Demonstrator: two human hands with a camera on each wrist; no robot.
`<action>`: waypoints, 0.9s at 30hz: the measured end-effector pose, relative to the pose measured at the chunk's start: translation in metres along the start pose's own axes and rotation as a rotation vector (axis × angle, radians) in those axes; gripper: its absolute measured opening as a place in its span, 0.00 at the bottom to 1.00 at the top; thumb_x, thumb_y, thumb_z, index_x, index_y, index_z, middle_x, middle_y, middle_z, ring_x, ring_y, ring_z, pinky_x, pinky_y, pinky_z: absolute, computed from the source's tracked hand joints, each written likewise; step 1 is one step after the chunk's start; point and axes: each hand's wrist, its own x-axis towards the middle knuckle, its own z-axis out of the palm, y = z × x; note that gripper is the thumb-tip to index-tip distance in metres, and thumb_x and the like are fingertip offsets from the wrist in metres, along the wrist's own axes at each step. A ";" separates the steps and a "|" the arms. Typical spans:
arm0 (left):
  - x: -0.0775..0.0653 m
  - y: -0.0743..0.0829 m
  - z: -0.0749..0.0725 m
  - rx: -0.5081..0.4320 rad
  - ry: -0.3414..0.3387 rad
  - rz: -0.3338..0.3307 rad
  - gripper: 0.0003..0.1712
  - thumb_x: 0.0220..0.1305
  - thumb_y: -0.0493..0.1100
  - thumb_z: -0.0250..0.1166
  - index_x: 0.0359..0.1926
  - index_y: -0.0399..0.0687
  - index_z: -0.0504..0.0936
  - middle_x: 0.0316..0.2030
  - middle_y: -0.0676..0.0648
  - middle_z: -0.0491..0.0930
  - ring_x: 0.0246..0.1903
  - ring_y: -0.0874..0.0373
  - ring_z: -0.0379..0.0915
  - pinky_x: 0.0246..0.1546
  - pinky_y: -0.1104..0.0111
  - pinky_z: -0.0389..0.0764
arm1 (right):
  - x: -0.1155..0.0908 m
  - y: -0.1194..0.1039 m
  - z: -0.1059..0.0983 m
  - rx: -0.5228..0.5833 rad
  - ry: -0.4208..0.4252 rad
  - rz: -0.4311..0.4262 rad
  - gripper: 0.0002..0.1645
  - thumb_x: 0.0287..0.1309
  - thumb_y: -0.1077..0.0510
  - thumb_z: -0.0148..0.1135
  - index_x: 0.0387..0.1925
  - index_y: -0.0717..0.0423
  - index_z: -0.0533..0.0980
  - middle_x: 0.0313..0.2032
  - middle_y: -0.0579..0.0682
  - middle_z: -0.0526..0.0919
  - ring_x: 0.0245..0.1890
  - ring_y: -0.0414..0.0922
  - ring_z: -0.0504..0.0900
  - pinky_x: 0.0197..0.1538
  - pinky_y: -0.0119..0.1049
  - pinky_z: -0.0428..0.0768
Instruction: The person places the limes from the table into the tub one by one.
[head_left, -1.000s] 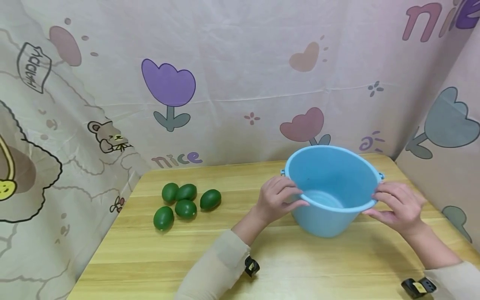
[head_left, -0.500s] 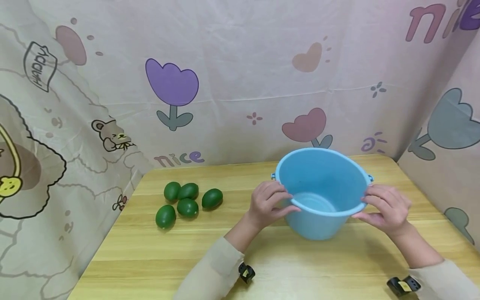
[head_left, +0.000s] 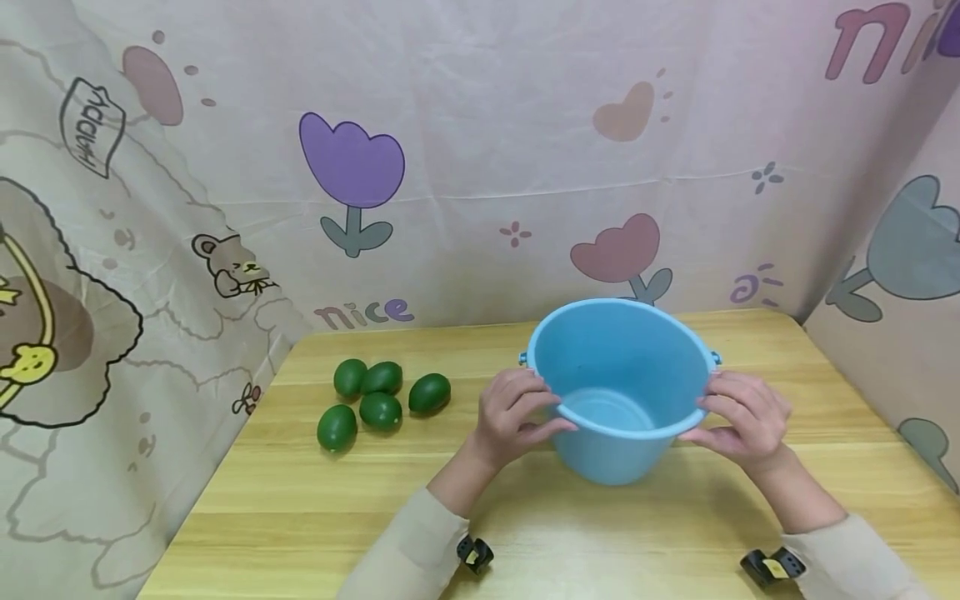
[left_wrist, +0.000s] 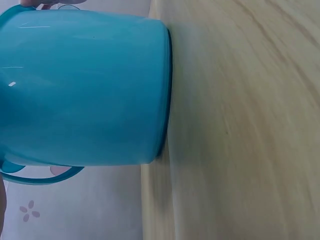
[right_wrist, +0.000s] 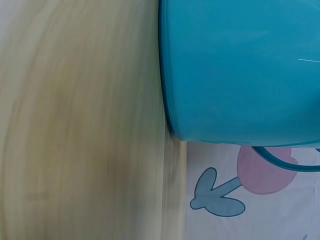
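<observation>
Nearest, at the bottom, two pale sleeves [head_left: 408,550], each with a black wrist device [head_left: 475,554]. Just beyond, at the bucket's left, the left hand [head_left: 512,417], fingers bent over the rim and thumb outside below: a pinch on the edge. At the bucket's right, the right hand [head_left: 746,419], in a matching pinch on the rim.

Between them, right of middle on the table [head_left: 300,533], the blue bucket [head_left: 618,358], mouth up and roughly upright. Base against the tabletop or barely off it; cannot tell which.

By the gloss, probably plastic: light, firm at the thick rim, with some give in the wall, hard to break. Likely slick on the outside, so better taken at the rim than by the sides. Both holds slightly near of the middle, so perhaps prone to dip at the far side when raised; steadier, probably, with a grip nearer the side lugs. On the far side, in the right wrist view, a thin handle [right_wrist: 285,165], hanging low.

Farther left, five dark green fruits [head_left: 381,412], close together. Farthest, a cloth [head_left: 480,125] with printed flowers.
</observation>
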 end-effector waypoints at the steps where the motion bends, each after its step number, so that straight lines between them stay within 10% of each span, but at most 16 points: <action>1: 0.000 0.000 -0.001 -0.004 0.003 0.000 0.22 0.55 0.59 0.67 0.30 0.42 0.81 0.29 0.47 0.80 0.32 0.55 0.77 0.39 0.68 0.81 | -0.001 -0.001 0.001 -0.001 0.000 0.000 0.32 0.45 0.39 0.70 0.13 0.63 0.72 0.15 0.56 0.75 0.17 0.48 0.71 0.44 0.30 0.82; 27: 0.001 0.002 -0.034 0.056 0.052 0.001 0.23 0.59 0.58 0.63 0.27 0.41 0.79 0.26 0.47 0.78 0.29 0.55 0.74 0.33 0.66 0.81 | -0.009 -0.014 0.025 -0.007 0.002 -0.012 0.32 0.47 0.38 0.68 0.14 0.62 0.72 0.15 0.55 0.74 0.17 0.48 0.71 0.44 0.30 0.82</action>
